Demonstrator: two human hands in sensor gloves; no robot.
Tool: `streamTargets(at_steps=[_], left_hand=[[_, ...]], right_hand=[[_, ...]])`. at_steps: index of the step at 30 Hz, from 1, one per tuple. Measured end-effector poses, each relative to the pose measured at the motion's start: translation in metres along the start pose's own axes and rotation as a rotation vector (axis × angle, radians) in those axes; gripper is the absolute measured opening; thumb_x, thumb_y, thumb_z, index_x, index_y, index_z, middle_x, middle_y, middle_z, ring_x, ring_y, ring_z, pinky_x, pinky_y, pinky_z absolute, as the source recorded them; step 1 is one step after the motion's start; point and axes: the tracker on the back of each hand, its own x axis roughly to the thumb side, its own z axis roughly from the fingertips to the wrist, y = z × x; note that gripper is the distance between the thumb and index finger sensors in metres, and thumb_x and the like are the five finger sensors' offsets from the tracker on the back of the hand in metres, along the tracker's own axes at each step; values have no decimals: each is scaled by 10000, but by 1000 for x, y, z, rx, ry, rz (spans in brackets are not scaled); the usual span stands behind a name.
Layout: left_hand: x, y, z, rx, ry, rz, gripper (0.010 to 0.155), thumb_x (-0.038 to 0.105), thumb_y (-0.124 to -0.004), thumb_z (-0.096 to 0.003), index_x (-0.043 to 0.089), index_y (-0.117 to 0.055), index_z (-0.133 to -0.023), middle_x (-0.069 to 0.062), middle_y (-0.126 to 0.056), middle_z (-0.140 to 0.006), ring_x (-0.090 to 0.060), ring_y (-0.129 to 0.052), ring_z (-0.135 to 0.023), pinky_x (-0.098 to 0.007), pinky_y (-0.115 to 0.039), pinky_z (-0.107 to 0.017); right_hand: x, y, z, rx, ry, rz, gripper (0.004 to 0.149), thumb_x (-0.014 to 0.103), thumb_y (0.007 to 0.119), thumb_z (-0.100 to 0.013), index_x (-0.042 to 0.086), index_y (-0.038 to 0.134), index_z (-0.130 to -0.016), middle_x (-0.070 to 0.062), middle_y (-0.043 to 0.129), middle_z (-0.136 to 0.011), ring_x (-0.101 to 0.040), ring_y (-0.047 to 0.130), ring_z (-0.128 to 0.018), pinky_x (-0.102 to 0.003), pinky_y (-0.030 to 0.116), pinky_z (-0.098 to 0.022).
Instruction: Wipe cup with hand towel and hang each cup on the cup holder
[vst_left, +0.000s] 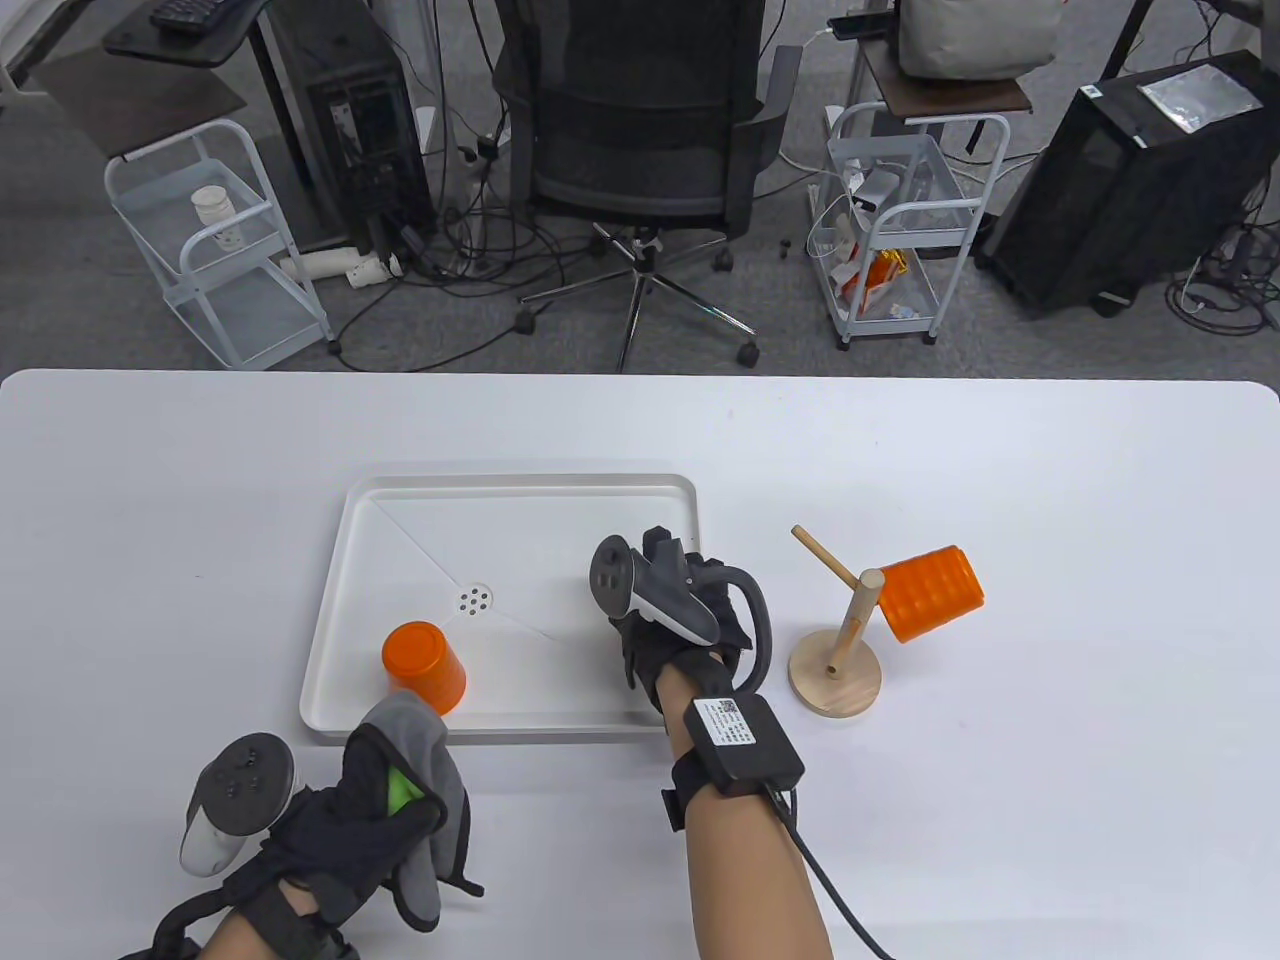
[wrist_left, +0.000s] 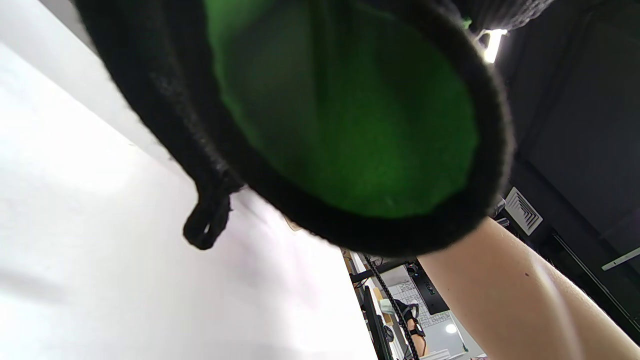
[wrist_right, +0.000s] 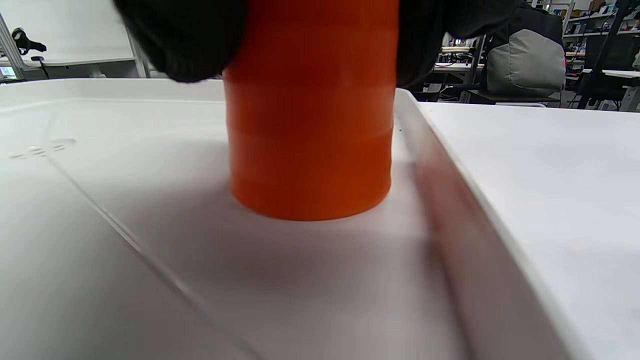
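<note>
An orange ribbed plastic cup, standing in the white plastic tray near its right rim, is gripped by the right hand; a grey-and-green hand towel is clutched by the left hand. If lifted carelessly, the cup may be knocked against the rim or dropped.

The tray lies on the table, about centre. In its near left corner stands one cup, mouth down. A 2nd cup stands in the tray's near right part, just beside the right wall, under the right hand. The holder stands on the table right of the tray, w/ a 3rd cup on its right peg. The left hand w/ the towel is near the tray's near left corner.
</note>
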Motion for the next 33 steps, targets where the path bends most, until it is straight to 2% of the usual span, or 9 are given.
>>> streamTargets(at_steps=[7,12,19,26,33], left_hand=[[0,0,0,0,5,0,787,659,-633,-495,477,-52,-994,-10,-121,-1150,-251,-859,-788,-542,-727,-640],[0,0,0,1,2,-4,787,659,-633,-495,478,-51,-994,-10,-120,-1151,-251,-858,-789,-542,-726,-642],[1,2,1,16,-7,-5,786,659,-633,-495,480,-51,-993,-1,-123,-1154,-250,-856,-791,-542,-725,-643],[2,3,2,22,-16,-7,789,661,-632,-494,482,-46,-992,24,-127,-1163,-253,-851,-798,-543,-719,-649],[2,3,2,18,-33,-11,795,663,-629,-495,473,-37,-990,49,-129,-1175,-262,-840,-812,-546,-709,-657]], right_hand=[[0,-13,15,-97,-49,-58,665,467,731,-453,343,431,-1032,-122,491,-1133,-436,773,-893,-602,605,-719],[1,-29,38,-187,-109,-157,680,478,724,-449,284,435,-1032,-167,545,-1100,-440,847,-836,-605,674,-672],[6,-40,73,-264,-201,-318,689,502,702,-449,254,430,-1032,-193,593,-1068,-427,917,-778,-594,738,-624],[8,-35,109,-293,-278,-549,702,518,685,-453,216,428,-1032,-220,632,-1040,-420,970,-720,-584,783,-580],[16,-18,129,-282,-340,-733,709,527,679,-457,192,435,-1032,-234,658,-1020,-412,997,-681,-579,805,-553]])
